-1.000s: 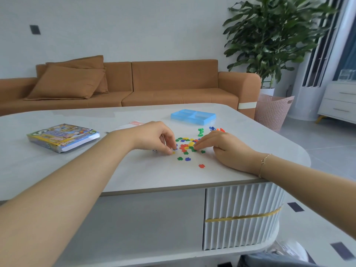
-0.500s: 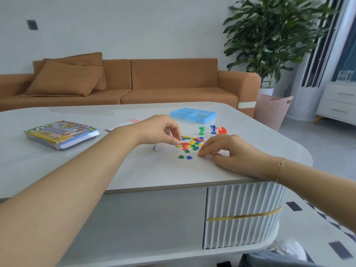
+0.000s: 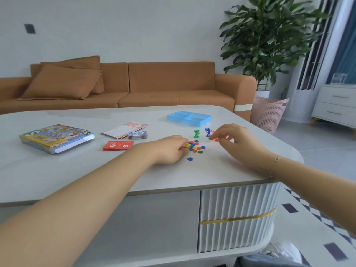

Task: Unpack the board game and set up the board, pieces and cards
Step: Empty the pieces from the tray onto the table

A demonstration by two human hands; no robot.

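Item: sorting tokens. I noted my right hand [image 3: 231,139] had lifted off the heap toward one o'clock, pinching an orange pawn [image 3: 216,139]; left hand [image 3: 169,151] rested, uncurled, on coloured tokens [image 3: 194,147], bench [image 3: 77,170] centre. Sorting unfinished.

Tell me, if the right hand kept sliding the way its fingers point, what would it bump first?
Probably the small orange plastic figure right at the right hand's fingertips, then the small blue plastic figure beside it. Depth is hard to judge.
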